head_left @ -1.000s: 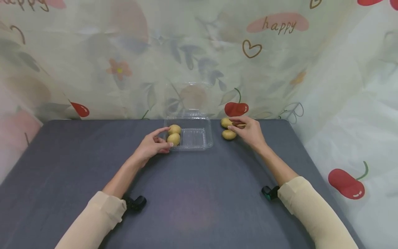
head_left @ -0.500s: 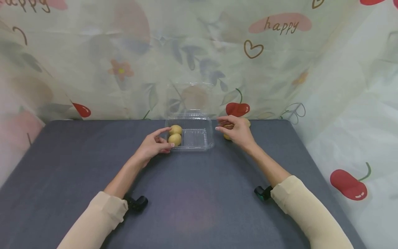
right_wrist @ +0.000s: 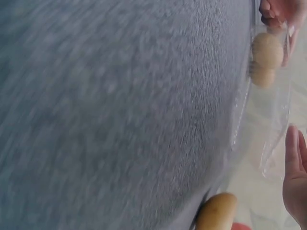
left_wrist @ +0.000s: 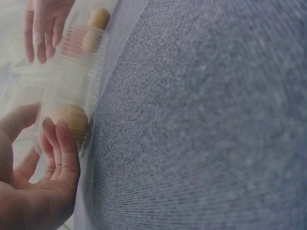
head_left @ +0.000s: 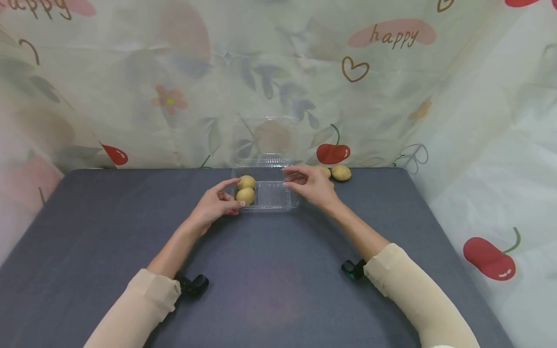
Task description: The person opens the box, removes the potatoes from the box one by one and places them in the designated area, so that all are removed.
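A clear hinged plastic box lies on the table with its lid raised at the back. Two potatoes, a rear one and a front one, sit in its left compartment. My left hand grips the box's left end, thumb at the front edge and index finger beside the rear potato. My right hand hovers at the box's right edge, fingers extended and nothing visible between them. The right compartment holds no potato that I can see.
Behind my right hand lie more potatoes: one in full view and another partly covered by the hand. A printed curtain hangs right along the table's back edge. The dark grey tabletop spreads in front.
My right hand has moved left from the loose potatoes to the box's right edge, uncovering a potato behind it. The left hand has kept its place on the box.
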A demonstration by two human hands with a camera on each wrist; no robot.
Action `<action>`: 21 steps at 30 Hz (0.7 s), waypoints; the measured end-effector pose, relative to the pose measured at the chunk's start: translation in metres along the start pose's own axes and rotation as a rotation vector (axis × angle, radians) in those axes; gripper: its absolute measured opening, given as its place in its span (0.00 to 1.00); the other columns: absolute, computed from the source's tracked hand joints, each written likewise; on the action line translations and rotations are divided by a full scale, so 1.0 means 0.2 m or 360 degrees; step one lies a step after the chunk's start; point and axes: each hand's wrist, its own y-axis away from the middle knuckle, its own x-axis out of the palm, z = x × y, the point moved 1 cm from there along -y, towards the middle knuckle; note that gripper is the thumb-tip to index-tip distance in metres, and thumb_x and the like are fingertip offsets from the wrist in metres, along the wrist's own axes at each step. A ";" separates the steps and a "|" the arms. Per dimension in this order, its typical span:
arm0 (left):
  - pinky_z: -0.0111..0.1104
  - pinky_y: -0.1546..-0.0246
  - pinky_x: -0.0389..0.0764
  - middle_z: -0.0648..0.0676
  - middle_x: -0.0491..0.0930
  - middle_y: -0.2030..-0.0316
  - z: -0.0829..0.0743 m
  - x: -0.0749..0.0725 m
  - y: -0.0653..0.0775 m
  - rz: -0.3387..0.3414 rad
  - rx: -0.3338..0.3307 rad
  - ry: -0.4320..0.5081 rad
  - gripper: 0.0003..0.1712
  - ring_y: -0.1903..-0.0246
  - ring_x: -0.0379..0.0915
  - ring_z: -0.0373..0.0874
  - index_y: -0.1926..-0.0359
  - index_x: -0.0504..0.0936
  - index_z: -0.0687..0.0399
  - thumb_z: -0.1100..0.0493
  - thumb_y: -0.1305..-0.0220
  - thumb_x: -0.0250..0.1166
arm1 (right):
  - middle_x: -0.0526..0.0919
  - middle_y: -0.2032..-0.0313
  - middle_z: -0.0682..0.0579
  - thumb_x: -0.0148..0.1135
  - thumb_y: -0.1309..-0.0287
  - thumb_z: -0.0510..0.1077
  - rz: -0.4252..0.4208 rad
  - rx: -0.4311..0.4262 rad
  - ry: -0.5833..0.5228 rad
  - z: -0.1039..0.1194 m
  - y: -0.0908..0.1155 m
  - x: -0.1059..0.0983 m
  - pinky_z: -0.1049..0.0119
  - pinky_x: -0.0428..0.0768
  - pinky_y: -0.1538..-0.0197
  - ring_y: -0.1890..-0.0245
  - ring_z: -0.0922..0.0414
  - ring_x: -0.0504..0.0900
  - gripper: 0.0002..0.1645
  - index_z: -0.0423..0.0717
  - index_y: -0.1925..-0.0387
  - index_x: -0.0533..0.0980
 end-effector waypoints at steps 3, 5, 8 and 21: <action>0.44 0.54 0.85 0.53 0.79 0.72 0.00 0.00 0.00 0.0003 -0.0002 -0.0003 0.42 0.67 0.81 0.50 0.26 0.64 0.47 0.64 0.39 0.71 | 0.82 0.49 0.35 0.69 0.44 0.29 0.0031 0.0023 0.0004 -0.03 -0.02 0.04 0.62 0.85 0.53 0.54 0.41 0.85 0.22 0.30 0.47 0.79; 0.44 0.54 0.85 0.53 0.80 0.72 -0.01 0.00 0.00 0.0007 -0.0006 0.0003 0.42 0.67 0.81 0.49 0.26 0.64 0.48 0.64 0.39 0.71 | 0.83 0.49 0.37 0.71 0.44 0.32 0.0038 0.0027 0.0017 -0.08 -0.04 0.06 0.62 0.85 0.52 0.54 0.44 0.85 0.22 0.35 0.46 0.80; 0.44 0.54 0.85 0.53 0.79 0.72 -0.01 0.00 -0.01 0.0008 -0.0012 0.0010 0.42 0.68 0.81 0.48 0.27 0.64 0.48 0.64 0.39 0.71 | 0.83 0.49 0.40 0.73 0.45 0.36 0.0061 0.0018 0.0035 -0.15 -0.08 0.08 0.61 0.85 0.52 0.54 0.48 0.86 0.23 0.40 0.46 0.81; 0.44 0.55 0.85 0.55 0.79 0.72 -0.01 0.00 -0.01 0.0004 -0.0023 0.0029 0.41 0.63 0.82 0.56 0.27 0.65 0.49 0.65 0.39 0.71 | 0.83 0.47 0.44 0.73 0.43 0.40 0.0348 0.0053 0.0165 -0.11 -0.16 0.20 0.65 0.84 0.51 0.51 0.52 0.85 0.26 0.42 0.43 0.80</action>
